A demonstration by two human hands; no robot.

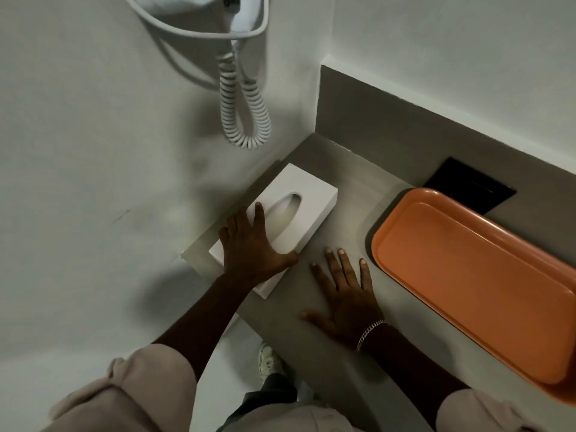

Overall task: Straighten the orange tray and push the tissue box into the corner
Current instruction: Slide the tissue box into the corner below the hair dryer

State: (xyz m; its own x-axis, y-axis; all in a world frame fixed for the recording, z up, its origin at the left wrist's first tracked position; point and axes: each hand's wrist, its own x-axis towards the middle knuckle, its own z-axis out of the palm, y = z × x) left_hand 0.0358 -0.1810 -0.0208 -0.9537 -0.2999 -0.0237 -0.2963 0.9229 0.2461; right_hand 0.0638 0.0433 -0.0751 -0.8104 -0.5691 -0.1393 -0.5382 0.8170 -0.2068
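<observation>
On a grey counter (339,188) beside a white wall, the tissue box (280,222) lies along the wall edge, short of the back corner, under the left hand (252,247), which rests flat on its near half, fingers spread, thumb at the box's right edge. The right hand (346,291) lies open-palmed on the bare counter between box and orange tray (473,285), touching neither. A coiled cord (244,104) hangs on the wall above.

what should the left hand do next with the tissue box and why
Probably keep the left hand flat on the tissue box and slide it up along the wall: bare counter shows between its far end and the corner. The right hand rests on the counter, clear of the orange tray.
</observation>
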